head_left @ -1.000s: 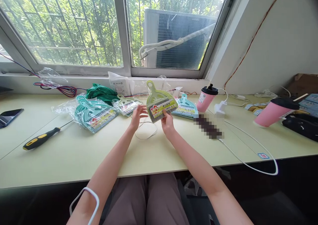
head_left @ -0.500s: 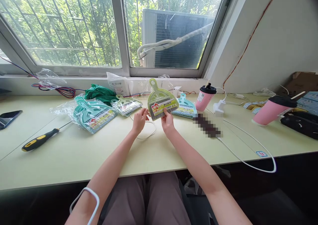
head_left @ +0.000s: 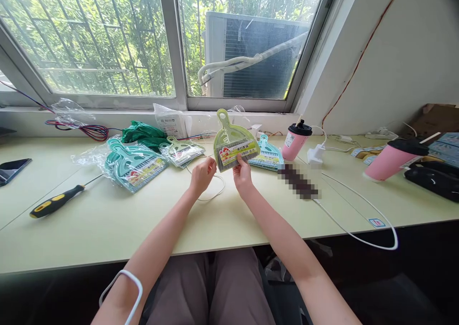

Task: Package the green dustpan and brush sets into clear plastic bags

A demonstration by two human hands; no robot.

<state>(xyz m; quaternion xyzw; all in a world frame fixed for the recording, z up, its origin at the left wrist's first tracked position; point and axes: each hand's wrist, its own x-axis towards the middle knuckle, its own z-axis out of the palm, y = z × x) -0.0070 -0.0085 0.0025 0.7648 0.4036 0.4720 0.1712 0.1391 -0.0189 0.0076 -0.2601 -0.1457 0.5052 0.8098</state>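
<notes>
Upright above the table, a green dustpan-and-brush set (head_left: 232, 133) in clear wrap faces me, its printed label across the grey bristles. My right hand (head_left: 243, 173) grips its lower edge, thumb on the front. Close to the set's left lower corner, my left hand (head_left: 202, 174) is closed with curled fingers; whatever it pinches, if anything, is hidden. Behind, on the right, lies a blue set (head_left: 267, 155), partly covered by the held one. Another wrapped green set (head_left: 182, 150) rests to the left, beside several stacked teal sets (head_left: 134, 164).
A screwdriver (head_left: 57, 201) and a phone (head_left: 12, 171) lie at the left. Green plastic (head_left: 145, 136) is bunched near the wall. Two pink cups (head_left: 294, 145) with black lids, a white charger (head_left: 316, 153), a blurred dark object (head_left: 298, 181) and a white cable (head_left: 358, 239) occupy the right.
The held set has risen slightly and tilted a little, with my right hand still on it. My left hand's fingers have curled in more beside its left edge.
</notes>
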